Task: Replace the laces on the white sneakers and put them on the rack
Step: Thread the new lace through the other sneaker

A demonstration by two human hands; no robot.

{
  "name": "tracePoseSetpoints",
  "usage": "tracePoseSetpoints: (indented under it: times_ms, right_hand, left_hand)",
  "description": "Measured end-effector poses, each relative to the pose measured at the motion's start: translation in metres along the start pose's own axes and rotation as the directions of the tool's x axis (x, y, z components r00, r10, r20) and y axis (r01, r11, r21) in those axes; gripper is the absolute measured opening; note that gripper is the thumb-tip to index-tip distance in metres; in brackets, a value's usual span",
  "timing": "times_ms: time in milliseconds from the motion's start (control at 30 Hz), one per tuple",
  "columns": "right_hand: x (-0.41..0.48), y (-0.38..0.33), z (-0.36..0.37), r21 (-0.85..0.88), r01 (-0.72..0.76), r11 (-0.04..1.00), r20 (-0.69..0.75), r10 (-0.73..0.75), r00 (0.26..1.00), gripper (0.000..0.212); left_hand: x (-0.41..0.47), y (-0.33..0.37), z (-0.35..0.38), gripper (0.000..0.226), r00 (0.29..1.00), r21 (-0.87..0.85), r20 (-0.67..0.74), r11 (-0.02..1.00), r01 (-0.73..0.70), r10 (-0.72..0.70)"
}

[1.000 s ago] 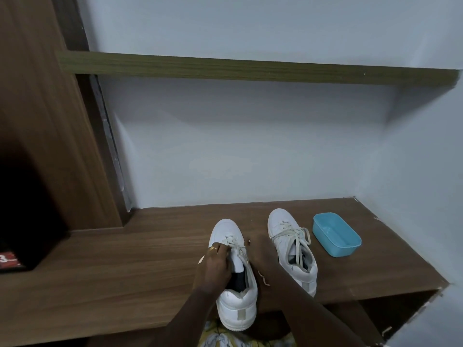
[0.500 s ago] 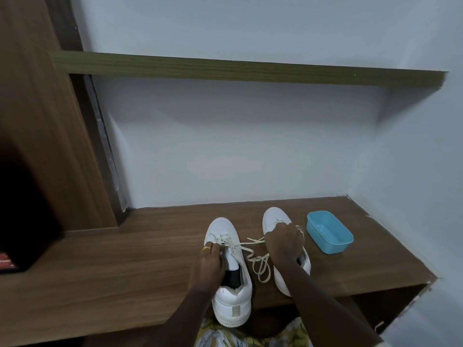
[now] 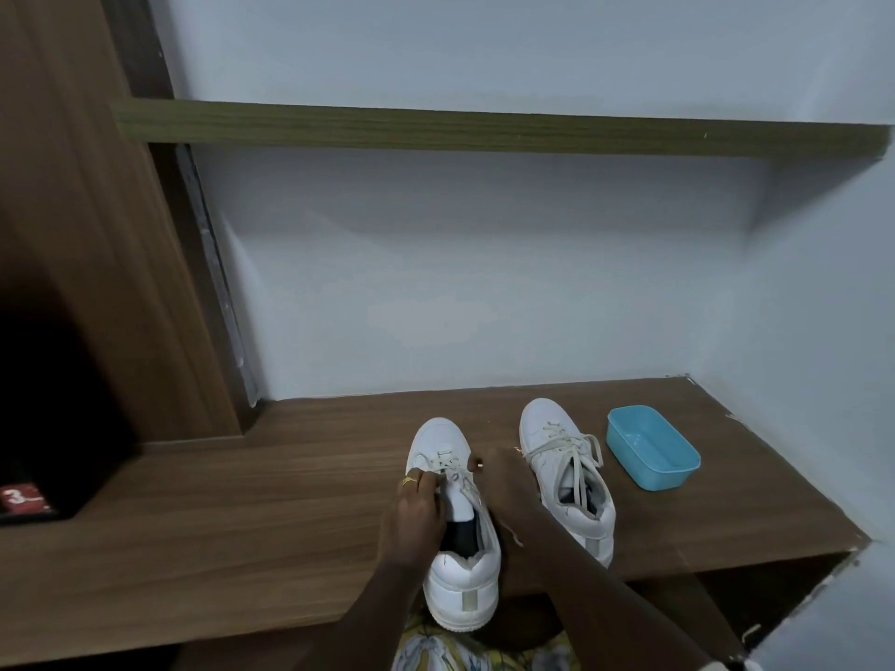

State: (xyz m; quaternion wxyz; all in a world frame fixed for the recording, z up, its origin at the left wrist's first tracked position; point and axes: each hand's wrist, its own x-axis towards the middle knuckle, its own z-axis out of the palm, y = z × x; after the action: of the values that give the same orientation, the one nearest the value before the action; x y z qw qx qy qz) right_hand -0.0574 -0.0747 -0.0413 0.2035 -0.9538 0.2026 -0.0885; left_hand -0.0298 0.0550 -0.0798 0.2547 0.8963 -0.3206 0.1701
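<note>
Near sneaker (image 3: 460, 578) on counter (image 3: 242, 506), heel over front edge. Left grip (image 3: 417, 508) pinches lace (image 3: 448, 464) at eyelets. Right grip (image 3: 503, 481) curled, seems to pinch same lace. Advice: steady shoe, work lace row by row, avoid tugging shoe off edge. Second sneaker (image 3: 566, 469) beside, laced.

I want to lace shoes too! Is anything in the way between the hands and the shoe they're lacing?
Nothing visible is. The left hand and right hand are both on the near sneaker, fingers at its lace. The other sneaker and the blue tub sit apart, off to the right.
</note>
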Motion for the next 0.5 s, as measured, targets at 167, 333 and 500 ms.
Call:
tracePoseSetpoints:
  times_ms: [167,333,500]
  right_hand:
    - [-0.005,0.01,-0.017,-0.064,-0.131,0.989,0.011,0.132,0.991,0.034]
    - [-0.005,0.009,-0.03,-0.096,-0.161,0.982,-0.005,0.161,0.987,0.019]
    - [-0.006,0.004,-0.037,-0.279,-0.158,0.947,-0.142,0.122,0.982,0.02]
  left_hand:
    - [-0.003,-0.004,0.006,0.04,1.0,-0.016,-0.004,1.0,0.021,-0.021]
    - [-0.002,-0.002,0.005,0.041,1.0,0.0,0.008,1.0,0.017,-0.017]
    - [-0.005,-0.004,0.008,0.025,0.989,-0.027,0.075,0.991,0.128,-0.126]
